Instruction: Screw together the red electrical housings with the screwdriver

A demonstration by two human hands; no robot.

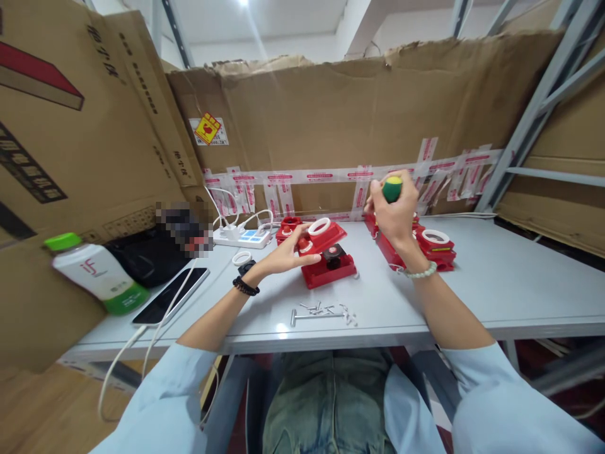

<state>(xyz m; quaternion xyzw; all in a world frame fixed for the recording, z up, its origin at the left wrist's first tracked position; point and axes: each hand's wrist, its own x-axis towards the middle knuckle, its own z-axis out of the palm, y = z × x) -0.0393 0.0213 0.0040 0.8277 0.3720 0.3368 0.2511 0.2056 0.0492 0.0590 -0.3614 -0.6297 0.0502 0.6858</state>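
My left hand (286, 253) grips a red plastic cover (334, 237) with a white ring (319, 227) on top. The cover is tilted above a red tray-like base (328, 272), and a black block (333, 255) sits in that base. Raised at the right, my right hand (399, 217) is closed around a green-and-yellow handle (392, 189), which looks like a screwdriver's. Its shaft is hidden by the hand. Below the base lie several small screws (321, 308) and a silver T-shaped wrench (319, 316).
Several red housings (437, 257) stand behind my right wrist, one with a white ring. Another red part (288, 228) is behind my left hand. A loose white ring (242, 258), power strip (243, 238), phone (172, 296) and bottle (97, 274) are leftward. Cardboard (302, 126) walls the back.
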